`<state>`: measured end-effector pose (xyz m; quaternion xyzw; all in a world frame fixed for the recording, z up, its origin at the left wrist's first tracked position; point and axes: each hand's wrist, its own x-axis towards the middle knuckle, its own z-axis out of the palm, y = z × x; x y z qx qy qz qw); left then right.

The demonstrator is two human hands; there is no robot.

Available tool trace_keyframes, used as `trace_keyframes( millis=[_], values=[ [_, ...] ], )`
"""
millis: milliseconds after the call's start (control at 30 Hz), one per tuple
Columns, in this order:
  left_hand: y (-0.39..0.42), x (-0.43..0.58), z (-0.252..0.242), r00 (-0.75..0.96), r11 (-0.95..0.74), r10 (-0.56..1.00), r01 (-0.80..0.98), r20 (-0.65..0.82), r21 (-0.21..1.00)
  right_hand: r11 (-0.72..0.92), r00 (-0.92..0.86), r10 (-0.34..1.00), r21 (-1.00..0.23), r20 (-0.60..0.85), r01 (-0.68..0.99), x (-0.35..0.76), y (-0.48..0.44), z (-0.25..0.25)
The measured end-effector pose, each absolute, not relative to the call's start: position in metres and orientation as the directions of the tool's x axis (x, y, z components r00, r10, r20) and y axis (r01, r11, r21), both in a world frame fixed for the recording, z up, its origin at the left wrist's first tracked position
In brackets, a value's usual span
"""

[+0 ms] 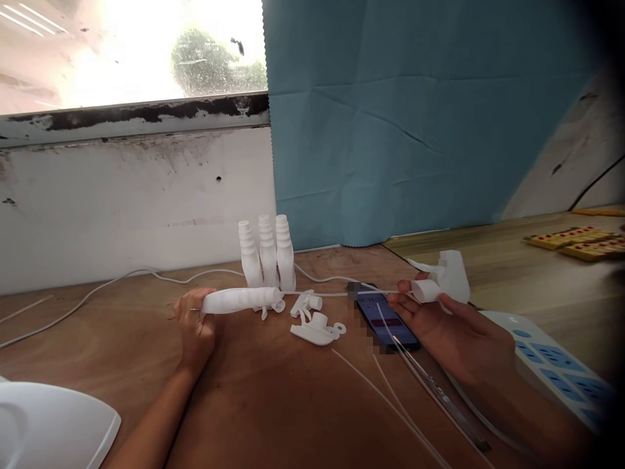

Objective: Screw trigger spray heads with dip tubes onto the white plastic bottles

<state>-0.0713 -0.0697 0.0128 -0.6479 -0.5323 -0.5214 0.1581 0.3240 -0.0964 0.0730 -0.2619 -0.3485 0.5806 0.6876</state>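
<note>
My left hand (pixel 196 326) is wrapped round the lower end of a white ribbed handle (pixel 239 300), held roughly level. A thin white cord (pixel 322 294) runs from the handle's tip across to the right. My right hand (pixel 459 332) holds a white plastic head piece (pixel 452 277) between thumb and fingers, where the cord reaches its round collar. Three similar white handles (pixel 266 251) stand upright behind. Small white plastic parts (pixel 315 331) lie on the brown table (pixel 273 404) between my hands.
A phone (pixel 385 319) lies beneath my right fingers. Loose clear tubes (pixel 439 397) cross the front. A white power strip (pixel 551 358) sits at the right, yellow-and-red items (pixel 576 242) behind it. A white object (pixel 53 423) occupies the front left corner. Blue cloth (pixel 390 130) hangs behind.
</note>
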Motion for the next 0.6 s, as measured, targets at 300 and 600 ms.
trace_keyframes(
  millis=[300, 600],
  values=[
    [-0.069, -0.073, 0.012, -0.087, -0.4, 0.52, 0.854, 0.85, 0.333, 0.206, 0.09, 0.978, -0.787, 0.189, -0.581, 0.324, -0.099, 0.075],
    [-0.077, -0.058, 0.013, 0.0, -0.473, 0.525, 0.832, 0.851, 0.291, 0.255, -0.042, 0.951, -0.855, 0.306, -0.452, 0.319, -0.105, 0.067]
  ],
)
